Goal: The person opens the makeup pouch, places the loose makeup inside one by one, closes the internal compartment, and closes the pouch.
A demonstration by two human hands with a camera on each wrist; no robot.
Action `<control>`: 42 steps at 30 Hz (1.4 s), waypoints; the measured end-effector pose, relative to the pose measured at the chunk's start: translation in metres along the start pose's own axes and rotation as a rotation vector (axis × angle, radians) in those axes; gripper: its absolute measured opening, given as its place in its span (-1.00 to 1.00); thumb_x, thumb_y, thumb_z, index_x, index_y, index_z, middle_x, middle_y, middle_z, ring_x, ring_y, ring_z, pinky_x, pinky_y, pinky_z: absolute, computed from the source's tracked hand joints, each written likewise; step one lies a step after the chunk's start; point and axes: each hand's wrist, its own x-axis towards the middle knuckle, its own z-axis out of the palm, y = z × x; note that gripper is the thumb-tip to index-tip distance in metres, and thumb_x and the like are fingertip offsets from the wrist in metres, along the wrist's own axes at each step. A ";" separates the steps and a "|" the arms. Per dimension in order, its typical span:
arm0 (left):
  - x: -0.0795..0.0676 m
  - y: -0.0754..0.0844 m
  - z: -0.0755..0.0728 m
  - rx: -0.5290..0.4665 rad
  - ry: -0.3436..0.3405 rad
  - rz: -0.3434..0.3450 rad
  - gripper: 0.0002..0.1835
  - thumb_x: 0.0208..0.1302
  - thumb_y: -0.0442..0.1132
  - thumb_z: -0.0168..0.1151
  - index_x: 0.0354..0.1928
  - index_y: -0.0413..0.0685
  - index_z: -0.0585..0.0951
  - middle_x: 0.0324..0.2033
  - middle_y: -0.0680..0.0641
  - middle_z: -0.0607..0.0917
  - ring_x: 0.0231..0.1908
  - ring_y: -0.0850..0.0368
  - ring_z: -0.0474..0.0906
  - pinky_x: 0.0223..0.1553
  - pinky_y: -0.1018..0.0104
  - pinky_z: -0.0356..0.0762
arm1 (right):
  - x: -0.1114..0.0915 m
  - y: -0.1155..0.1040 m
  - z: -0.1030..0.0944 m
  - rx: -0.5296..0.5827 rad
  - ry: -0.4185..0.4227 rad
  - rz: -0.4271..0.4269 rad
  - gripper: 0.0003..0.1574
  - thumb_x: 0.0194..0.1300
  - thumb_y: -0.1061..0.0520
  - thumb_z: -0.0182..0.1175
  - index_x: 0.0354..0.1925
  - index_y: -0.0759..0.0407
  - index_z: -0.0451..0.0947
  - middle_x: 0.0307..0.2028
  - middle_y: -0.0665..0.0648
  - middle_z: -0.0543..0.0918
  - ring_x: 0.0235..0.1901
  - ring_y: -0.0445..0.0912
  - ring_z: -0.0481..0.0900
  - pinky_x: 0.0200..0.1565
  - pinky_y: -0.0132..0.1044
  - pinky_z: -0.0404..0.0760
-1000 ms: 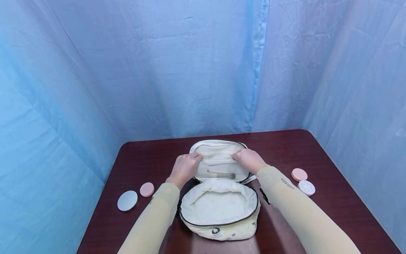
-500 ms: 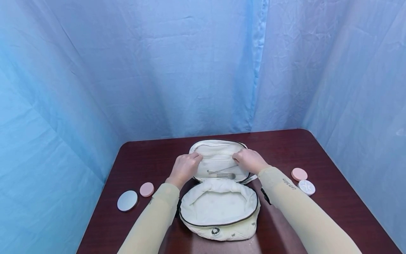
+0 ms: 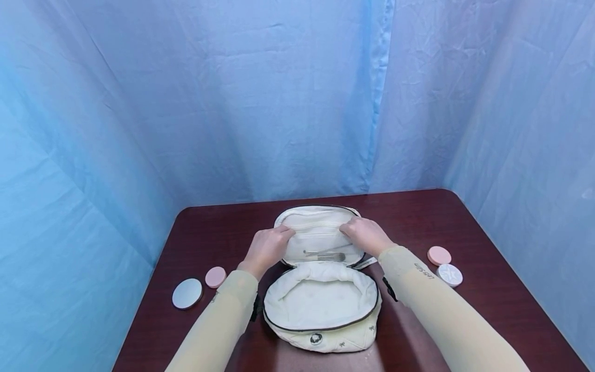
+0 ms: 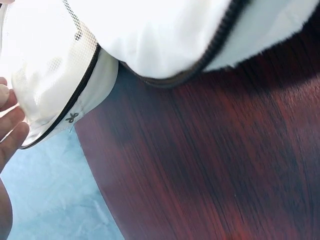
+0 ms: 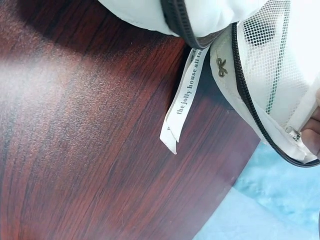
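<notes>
A white cosmetic bag (image 3: pixel 321 336) with dark zip edging stands open in the head view, its lid (image 3: pixel 321 209) folded back. Two makeup brushes (image 3: pixel 331 256) lie low behind the lid's mesh pocket (image 4: pixel 35 75). My left hand (image 3: pixel 266 249) grips the left side of the lid at the pocket. My right hand (image 3: pixel 367 236) pinches the lid's right side at the pocket's upper edge. In the right wrist view a small metal zip pull (image 5: pixel 293 133) sits beside its fingers (image 5: pixel 312 131). Most of each hand falls outside its own wrist view.
Left of the bag, a round white case (image 3: pixel 187 293) and a pink round case (image 3: pixel 215 277) lie on the dark red table (image 3: pixel 400 212). To the right are another pink case (image 3: pixel 439 256) and a white patterned one (image 3: pixel 449 275). A printed ribbon (image 5: pixel 187 92) hangs from the bag's side.
A second brush has come into view behind the mesh and settled lower beside the first. My left hand has shifted slightly left, the lid's left edge moving with it. The right hand has barely moved.
</notes>
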 end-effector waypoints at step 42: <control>-0.052 0.012 -0.020 -0.537 -0.698 -0.637 -0.58 0.32 -0.05 0.37 -0.71 0.02 0.64 -0.81 0.11 0.53 -0.72 0.12 0.56 -0.65 0.30 0.52 | -0.002 -0.001 -0.002 0.083 -0.029 0.073 -0.82 0.33 0.30 0.32 -0.26 0.01 0.73 -0.33 0.02 0.76 -0.34 -0.10 0.69 -0.27 -0.14 0.67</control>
